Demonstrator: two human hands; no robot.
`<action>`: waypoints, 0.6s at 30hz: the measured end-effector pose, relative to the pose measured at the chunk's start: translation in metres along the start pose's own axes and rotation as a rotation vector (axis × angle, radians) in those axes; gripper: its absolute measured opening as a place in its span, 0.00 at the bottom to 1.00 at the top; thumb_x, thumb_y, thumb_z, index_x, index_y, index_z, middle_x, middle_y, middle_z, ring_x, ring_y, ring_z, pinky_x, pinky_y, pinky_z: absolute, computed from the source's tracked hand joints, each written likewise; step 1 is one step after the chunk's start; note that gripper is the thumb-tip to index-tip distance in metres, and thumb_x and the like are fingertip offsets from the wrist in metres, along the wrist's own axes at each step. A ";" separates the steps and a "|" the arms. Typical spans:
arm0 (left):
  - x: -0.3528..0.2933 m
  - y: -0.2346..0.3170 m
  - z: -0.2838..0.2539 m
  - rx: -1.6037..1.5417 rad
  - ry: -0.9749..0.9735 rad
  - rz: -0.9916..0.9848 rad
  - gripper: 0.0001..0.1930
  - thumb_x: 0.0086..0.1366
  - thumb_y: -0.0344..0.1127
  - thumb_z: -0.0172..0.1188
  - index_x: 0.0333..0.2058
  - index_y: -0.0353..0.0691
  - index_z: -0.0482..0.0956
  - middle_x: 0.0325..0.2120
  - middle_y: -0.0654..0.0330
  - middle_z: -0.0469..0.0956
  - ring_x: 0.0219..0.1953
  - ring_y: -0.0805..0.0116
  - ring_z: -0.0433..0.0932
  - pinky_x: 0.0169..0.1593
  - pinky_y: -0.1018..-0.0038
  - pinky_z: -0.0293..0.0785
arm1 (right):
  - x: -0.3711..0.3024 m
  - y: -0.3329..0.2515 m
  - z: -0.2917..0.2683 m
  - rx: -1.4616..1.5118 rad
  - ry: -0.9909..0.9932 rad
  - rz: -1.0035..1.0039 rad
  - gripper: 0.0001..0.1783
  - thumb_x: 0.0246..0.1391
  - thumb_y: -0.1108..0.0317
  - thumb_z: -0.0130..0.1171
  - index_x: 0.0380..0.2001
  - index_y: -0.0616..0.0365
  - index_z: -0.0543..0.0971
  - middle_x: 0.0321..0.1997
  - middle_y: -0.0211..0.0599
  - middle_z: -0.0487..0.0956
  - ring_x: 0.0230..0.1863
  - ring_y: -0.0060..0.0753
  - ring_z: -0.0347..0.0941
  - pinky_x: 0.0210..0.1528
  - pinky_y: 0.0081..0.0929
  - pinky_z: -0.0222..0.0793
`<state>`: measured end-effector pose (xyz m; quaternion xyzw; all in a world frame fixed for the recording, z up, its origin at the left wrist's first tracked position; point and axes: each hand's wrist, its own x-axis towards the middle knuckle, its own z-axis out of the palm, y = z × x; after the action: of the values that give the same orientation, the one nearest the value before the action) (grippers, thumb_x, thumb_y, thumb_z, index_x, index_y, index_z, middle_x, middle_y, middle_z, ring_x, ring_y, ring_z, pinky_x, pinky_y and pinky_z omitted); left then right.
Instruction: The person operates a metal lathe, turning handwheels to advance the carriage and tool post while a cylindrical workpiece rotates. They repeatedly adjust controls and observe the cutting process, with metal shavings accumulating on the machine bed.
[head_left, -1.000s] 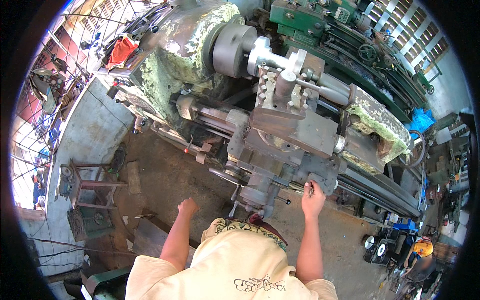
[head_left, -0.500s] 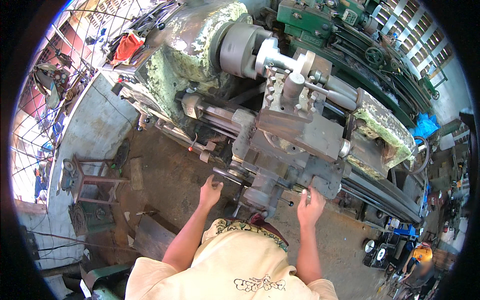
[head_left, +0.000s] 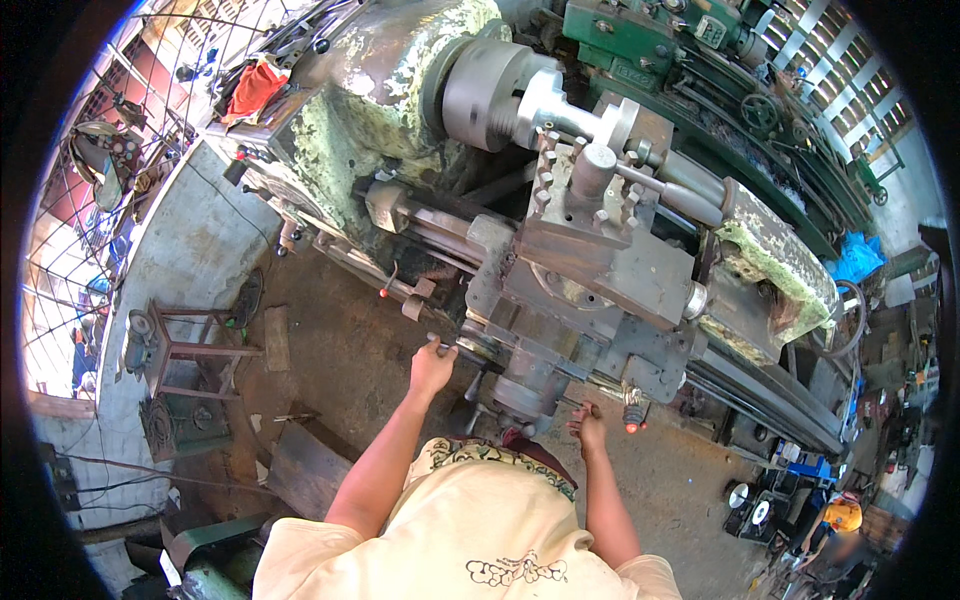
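Note:
A large worn lathe stands before me. My left hand (head_left: 432, 368) is closed on the rim of the carriage handwheel (head_left: 460, 352). My right hand (head_left: 589, 427) has its fingers bent round the end of a thin lever (head_left: 570, 400) on the apron's right; its knob is hidden. To the right of that hand hangs a red-tipped lever (head_left: 631, 408). Above the carriage sits the tool post (head_left: 593, 175) with its bolts and a tool. A shiny metal workpiece (head_left: 570, 118) runs from the chuck (head_left: 490, 95) toward the tailstock (head_left: 770, 250).
A green lathe (head_left: 640, 60) stands behind. An orange-red cloth (head_left: 257, 90) lies on the headstock. A wooden frame stand (head_left: 205, 350) is on the left floor. At the lower right is another person in orange (head_left: 843, 515). A metal plate (head_left: 310, 470) leans near my left arm.
My left hand has moved forward onto the handwheel and closed on it. My right hand has left the red-tipped lever and moved left and nearer to me, onto the thin lever.

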<state>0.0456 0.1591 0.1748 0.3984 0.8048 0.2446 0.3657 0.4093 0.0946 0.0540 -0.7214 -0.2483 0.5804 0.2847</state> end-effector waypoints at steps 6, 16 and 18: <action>0.002 -0.006 0.001 -0.021 0.007 0.009 0.28 0.59 0.43 0.63 0.54 0.30 0.74 0.32 0.46 0.83 0.40 0.50 0.83 0.46 0.65 0.76 | 0.044 0.021 0.010 0.089 0.155 0.109 0.31 0.59 0.55 0.58 0.63 0.47 0.63 0.46 0.37 0.75 0.33 0.31 0.76 0.28 0.31 0.72; 0.005 -0.010 -0.006 0.089 -0.063 0.042 0.28 0.60 0.42 0.61 0.56 0.31 0.73 0.36 0.44 0.82 0.42 0.48 0.82 0.47 0.64 0.76 | 0.072 0.061 0.003 0.043 0.040 0.172 0.18 0.62 0.58 0.55 0.53 0.47 0.74 0.36 0.29 0.75 0.31 0.29 0.75 0.28 0.32 0.72; 0.006 -0.011 -0.005 0.115 -0.077 0.062 0.31 0.60 0.41 0.61 0.59 0.30 0.70 0.37 0.43 0.82 0.43 0.48 0.82 0.48 0.63 0.75 | 0.079 0.082 0.003 -0.072 0.061 0.125 0.24 0.61 0.60 0.55 0.60 0.45 0.72 0.28 0.29 0.75 0.26 0.26 0.72 0.25 0.31 0.69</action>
<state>0.0341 0.1573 0.1684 0.4525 0.7901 0.1935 0.3653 0.4244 0.0914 -0.0590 -0.7625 -0.2149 0.5656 0.2290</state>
